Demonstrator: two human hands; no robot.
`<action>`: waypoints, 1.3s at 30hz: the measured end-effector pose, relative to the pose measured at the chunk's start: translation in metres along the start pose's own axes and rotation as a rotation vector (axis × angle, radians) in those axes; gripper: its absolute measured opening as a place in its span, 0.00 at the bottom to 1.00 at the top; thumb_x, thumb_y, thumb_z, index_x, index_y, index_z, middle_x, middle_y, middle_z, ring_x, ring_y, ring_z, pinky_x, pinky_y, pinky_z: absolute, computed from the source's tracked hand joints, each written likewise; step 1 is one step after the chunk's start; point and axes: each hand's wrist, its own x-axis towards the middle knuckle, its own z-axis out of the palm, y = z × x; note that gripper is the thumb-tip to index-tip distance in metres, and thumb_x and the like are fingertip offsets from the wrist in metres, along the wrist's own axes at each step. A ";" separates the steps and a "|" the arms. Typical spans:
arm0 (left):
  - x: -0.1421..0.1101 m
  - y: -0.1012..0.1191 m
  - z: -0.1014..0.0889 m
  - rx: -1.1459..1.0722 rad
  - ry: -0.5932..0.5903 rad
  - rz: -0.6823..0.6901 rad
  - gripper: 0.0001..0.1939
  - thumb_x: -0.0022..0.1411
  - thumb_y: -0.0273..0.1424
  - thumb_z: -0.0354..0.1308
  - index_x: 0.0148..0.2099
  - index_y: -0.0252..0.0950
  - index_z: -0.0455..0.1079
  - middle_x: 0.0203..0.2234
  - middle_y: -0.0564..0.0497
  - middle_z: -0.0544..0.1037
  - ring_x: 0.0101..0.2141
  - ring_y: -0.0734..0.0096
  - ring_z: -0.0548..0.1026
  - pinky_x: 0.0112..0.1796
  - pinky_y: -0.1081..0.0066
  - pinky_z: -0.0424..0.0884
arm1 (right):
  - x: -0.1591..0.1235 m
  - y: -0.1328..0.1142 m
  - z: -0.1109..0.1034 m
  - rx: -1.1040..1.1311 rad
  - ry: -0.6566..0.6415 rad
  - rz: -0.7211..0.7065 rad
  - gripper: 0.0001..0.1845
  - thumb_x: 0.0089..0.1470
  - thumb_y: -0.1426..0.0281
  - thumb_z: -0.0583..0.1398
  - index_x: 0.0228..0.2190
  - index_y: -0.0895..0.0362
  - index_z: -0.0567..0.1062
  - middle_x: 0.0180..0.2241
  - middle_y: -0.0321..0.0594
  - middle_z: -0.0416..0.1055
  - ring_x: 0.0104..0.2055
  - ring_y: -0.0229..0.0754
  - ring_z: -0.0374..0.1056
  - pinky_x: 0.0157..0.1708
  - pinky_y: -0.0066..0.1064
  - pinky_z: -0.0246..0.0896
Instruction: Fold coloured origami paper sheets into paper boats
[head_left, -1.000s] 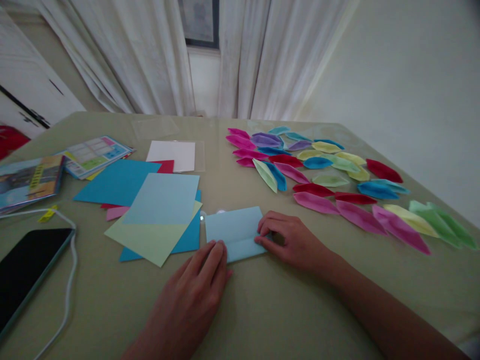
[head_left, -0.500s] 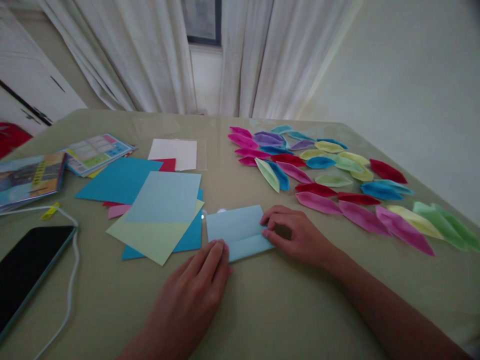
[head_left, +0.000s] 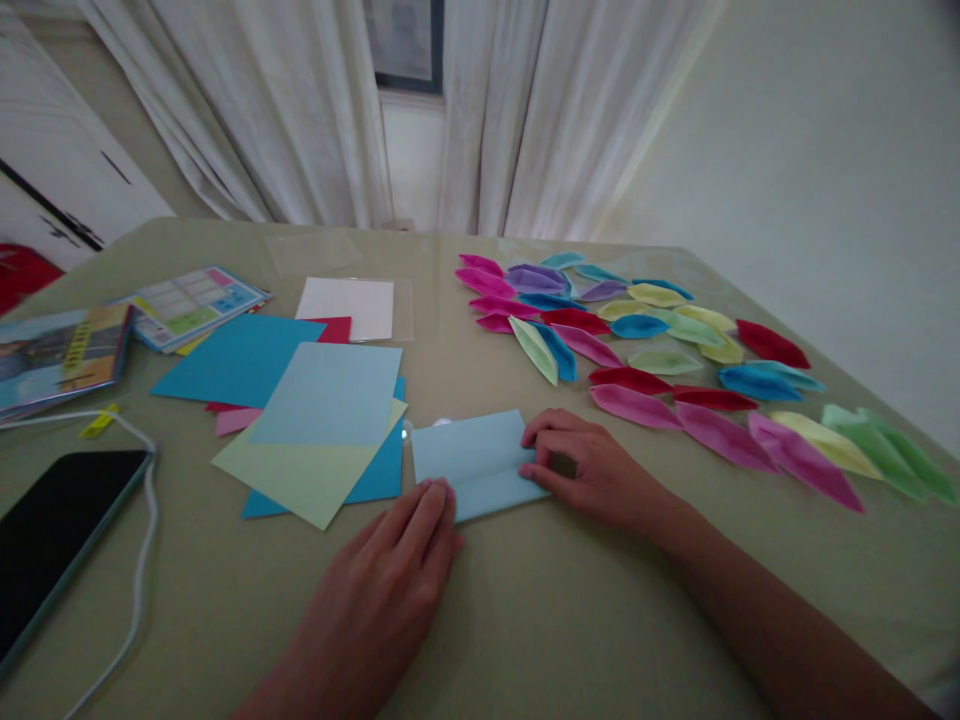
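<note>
A light blue sheet of paper (head_left: 472, 447) lies on the table between my hands, with a strip along its near edge folded over. My left hand (head_left: 409, 560) is closed at the paper's near left corner, its fingers together and pressing on the fold. At the right edge, my right hand (head_left: 589, 465) pinches the paper, with thumb and forefinger curled toward each other. The fingertips hide both ends of the folded strip. Just left of the paper, loose square sheets overlap: a pale blue one (head_left: 334, 395), a pale green one (head_left: 307, 475) and a darker blue one (head_left: 236, 355).
Several folded paper boat-like shapes in many colours, such as a pink one (head_left: 724, 437), spread over the right side. At left lie a phone (head_left: 64, 530), a white cable (head_left: 142, 560), a booklet (head_left: 64, 355) and printed packets (head_left: 199, 305). A white sheet (head_left: 364, 308) lies farther back.
Almost nothing differs. Both hands keep their places on the light blue paper, and the right fingertips have shifted very slightly left.
</note>
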 end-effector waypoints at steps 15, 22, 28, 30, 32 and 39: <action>-0.003 0.015 -0.010 0.093 -0.095 -0.029 0.27 0.66 0.19 0.47 0.65 0.29 0.71 0.59 0.35 0.79 0.57 0.49 0.79 0.53 0.54 0.77 | -0.002 -0.005 0.000 -0.099 -0.035 -0.008 0.10 0.63 0.73 0.66 0.29 0.56 0.73 0.44 0.44 0.77 0.47 0.47 0.71 0.49 0.39 0.65; -0.011 0.023 -0.006 0.121 -0.119 0.020 0.25 0.71 0.23 0.46 0.67 0.27 0.69 0.62 0.37 0.77 0.58 0.52 0.77 0.53 0.58 0.76 | -0.004 -0.008 -0.001 -0.204 -0.056 0.007 0.10 0.64 0.70 0.66 0.30 0.56 0.73 0.45 0.44 0.78 0.46 0.48 0.72 0.50 0.42 0.63; -0.018 0.025 -0.003 0.110 -0.105 0.005 0.25 0.74 0.25 0.48 0.70 0.27 0.65 0.65 0.36 0.74 0.60 0.49 0.76 0.53 0.59 0.76 | -0.004 -0.011 -0.001 -0.236 -0.072 0.011 0.11 0.65 0.70 0.65 0.30 0.56 0.73 0.45 0.43 0.78 0.46 0.48 0.72 0.50 0.42 0.62; -0.017 0.025 -0.003 0.095 -0.108 0.005 0.25 0.75 0.25 0.48 0.70 0.28 0.65 0.64 0.36 0.74 0.59 0.49 0.76 0.52 0.59 0.77 | -0.004 -0.011 -0.002 -0.238 -0.079 0.021 0.11 0.65 0.70 0.65 0.30 0.56 0.73 0.45 0.43 0.78 0.46 0.48 0.72 0.51 0.42 0.62; -0.015 0.026 -0.005 0.085 -0.128 -0.018 0.24 0.76 0.25 0.47 0.70 0.29 0.67 0.65 0.38 0.74 0.60 0.50 0.75 0.53 0.59 0.76 | -0.003 -0.011 -0.002 -0.238 -0.079 0.025 0.11 0.65 0.70 0.65 0.30 0.56 0.73 0.44 0.43 0.78 0.46 0.48 0.72 0.50 0.42 0.62; -0.017 0.026 -0.006 0.060 -0.132 -0.019 0.24 0.76 0.26 0.47 0.69 0.30 0.68 0.65 0.37 0.74 0.60 0.50 0.75 0.52 0.59 0.78 | -0.004 -0.011 -0.001 -0.246 -0.071 0.016 0.11 0.65 0.70 0.65 0.30 0.56 0.73 0.43 0.44 0.79 0.46 0.49 0.73 0.50 0.42 0.63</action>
